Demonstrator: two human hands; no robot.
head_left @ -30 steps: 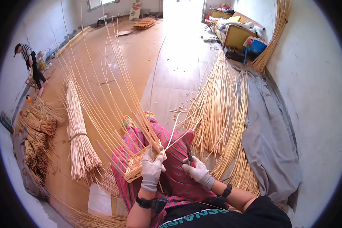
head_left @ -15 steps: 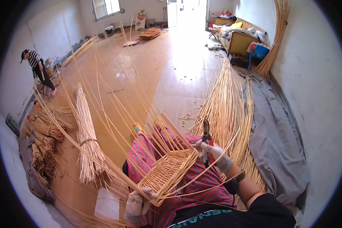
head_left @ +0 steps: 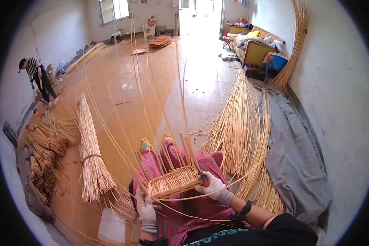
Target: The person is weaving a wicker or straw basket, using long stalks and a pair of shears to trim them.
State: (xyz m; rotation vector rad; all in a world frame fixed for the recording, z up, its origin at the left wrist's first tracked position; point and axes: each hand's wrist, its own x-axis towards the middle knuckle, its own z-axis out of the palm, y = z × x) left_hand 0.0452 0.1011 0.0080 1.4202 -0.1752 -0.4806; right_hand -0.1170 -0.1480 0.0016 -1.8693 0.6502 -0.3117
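Shift: shallow rectangular tan wicker basket (head_left: 174, 183), above red-striped cloth trousers (head_left: 211, 159), now more level; I judge its right end better presented | Left white-gloved hand (head_left: 146, 208): grasping basket's corner, trousers' left side | Right white-gloved hand (head_left: 214, 187): gripping red-handled metal cutter (head_left: 206, 184), trousers' right side | Appearance: close-woven, tall stakes rising
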